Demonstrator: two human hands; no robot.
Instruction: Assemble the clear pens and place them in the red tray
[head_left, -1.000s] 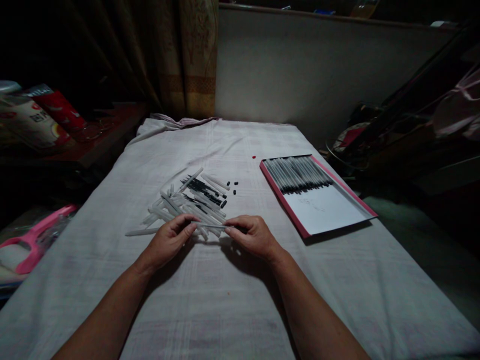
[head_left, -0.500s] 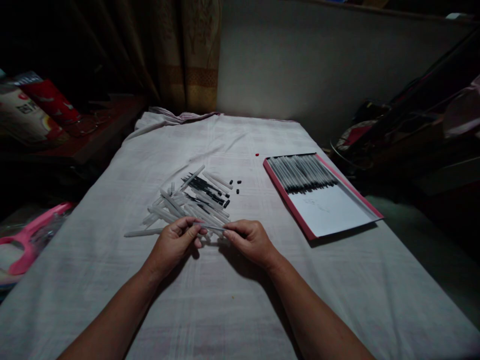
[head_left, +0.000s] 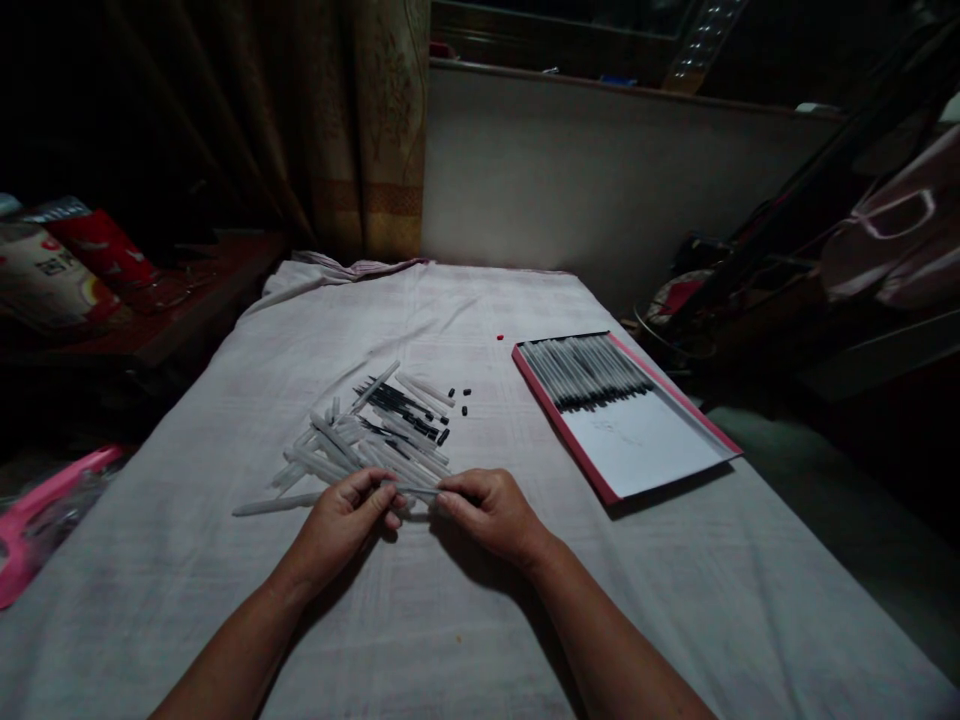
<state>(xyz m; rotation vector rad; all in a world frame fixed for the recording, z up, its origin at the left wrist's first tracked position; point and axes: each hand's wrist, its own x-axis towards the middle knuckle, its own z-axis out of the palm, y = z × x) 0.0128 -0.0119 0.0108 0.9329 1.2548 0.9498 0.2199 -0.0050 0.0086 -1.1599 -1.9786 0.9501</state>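
Between my two hands runs a thin pale pen barrel (head_left: 417, 491), roughly level; whether a refill sits inside it I cannot make out. My left hand (head_left: 352, 512) pinches its left end between thumb and fingers. The right end is pinched by my right hand (head_left: 487, 512). Just beyond my fingers lies a loose pile of translucent pen barrels (head_left: 337, 445), partly hidden by my hands. Dark pen refills (head_left: 401, 400) with black tips lie on the far side of that pile. Several small black plugs (head_left: 465, 410) are scattered to its right.
A shallow pink-edged box (head_left: 615, 480) at the right holds a row of pens (head_left: 589, 370) along its far part. A tiny red piece (head_left: 500, 338) lies on the white cloth (head_left: 420, 620). Pink-handled scissors-like object (head_left: 45, 510) is at the left edge.
The camera view has tilted up a little, so everything sits lower in the picture. Both hands keep their pinch on the pen barrel, with barely any visible movement.
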